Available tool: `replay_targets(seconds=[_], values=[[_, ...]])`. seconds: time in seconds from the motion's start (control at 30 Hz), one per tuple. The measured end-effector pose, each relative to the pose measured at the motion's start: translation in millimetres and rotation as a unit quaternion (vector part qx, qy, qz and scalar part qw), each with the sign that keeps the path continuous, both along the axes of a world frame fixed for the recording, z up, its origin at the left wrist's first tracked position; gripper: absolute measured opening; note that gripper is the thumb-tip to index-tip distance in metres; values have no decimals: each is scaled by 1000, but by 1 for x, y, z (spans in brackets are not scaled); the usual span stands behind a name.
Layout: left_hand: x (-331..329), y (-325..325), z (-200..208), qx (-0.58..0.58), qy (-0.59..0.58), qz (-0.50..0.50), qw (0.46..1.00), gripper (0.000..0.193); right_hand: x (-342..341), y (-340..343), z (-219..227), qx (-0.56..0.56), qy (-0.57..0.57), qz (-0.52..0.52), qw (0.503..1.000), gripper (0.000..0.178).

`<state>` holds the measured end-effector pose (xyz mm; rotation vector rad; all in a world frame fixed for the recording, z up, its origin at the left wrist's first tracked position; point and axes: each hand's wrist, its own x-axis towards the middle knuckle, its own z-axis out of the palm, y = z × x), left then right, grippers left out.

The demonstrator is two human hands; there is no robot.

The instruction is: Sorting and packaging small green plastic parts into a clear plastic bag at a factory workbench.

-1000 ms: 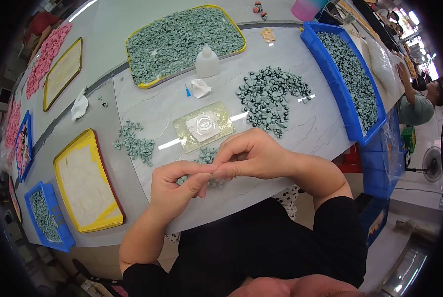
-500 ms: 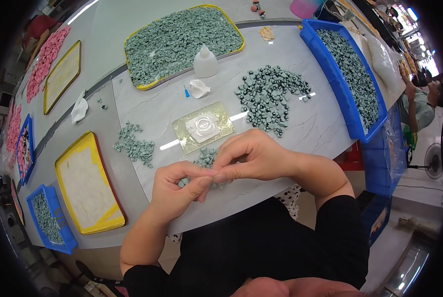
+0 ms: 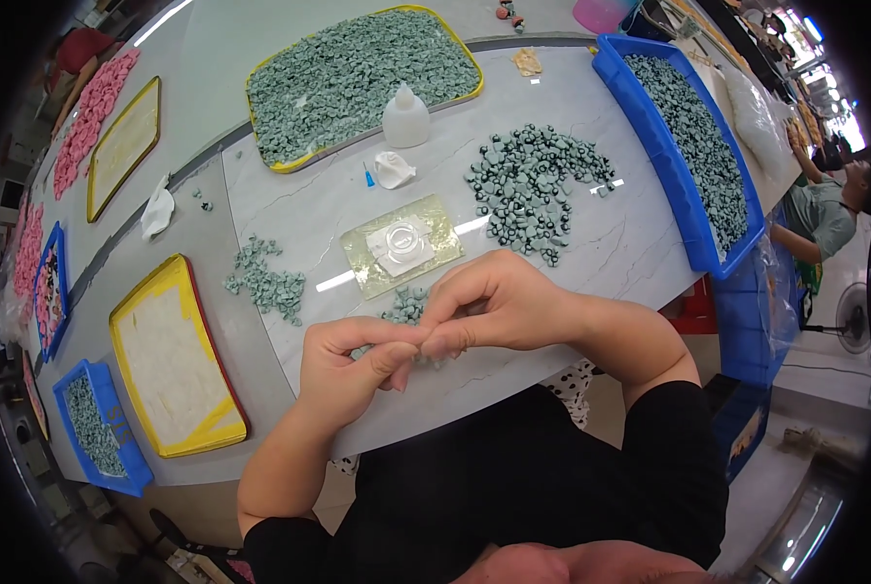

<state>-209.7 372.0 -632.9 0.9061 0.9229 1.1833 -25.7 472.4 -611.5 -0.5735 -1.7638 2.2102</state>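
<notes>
My left hand (image 3: 351, 365) and my right hand (image 3: 494, 307) meet fingertip to fingertip above the table's near edge. Both are closed in a pinch, and whatever lies between the fingertips is hidden. Just behind and below them, small grey-green pieces (image 3: 405, 305) lie in a little heap, partly covered by my hands. Beyond that sits a clear yellowish block (image 3: 362, 263) bearing a white patch with a ring-shaped mark (image 3: 402, 244). To the left is another loose heap of green pieces (image 3: 264, 284). At the right spreads a pile of green pieces with shiny dark parts (image 3: 528, 195).
A white squeeze bottle (image 3: 406, 119), crumpled tissue (image 3: 394, 170) and blue dispensing tip (image 3: 368, 175) stand beyond the block. Behind is a yellow-rimmed tray (image 3: 282, 167) full of green pieces. Blue bins (image 3: 661, 161) flank the table; a yellow tray (image 3: 168, 360) lies left. Another person (image 3: 830, 214) is at right.
My hands stay pinched together at nearly the same place, with only slight finger movement. The view has shifted a little. At the far right, the other person's arm shows more.
</notes>
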Motion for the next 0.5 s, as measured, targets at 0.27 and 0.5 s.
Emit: replay_targets(seconds=[0.27, 0.5], values=[[0, -2, 2, 5, 40, -3, 999, 12, 1, -1, 0, 26, -17, -8, 999, 12], [2, 0, 2, 8, 12, -15, 1000, 11, 3, 3, -3, 49, -6, 1, 999, 11]])
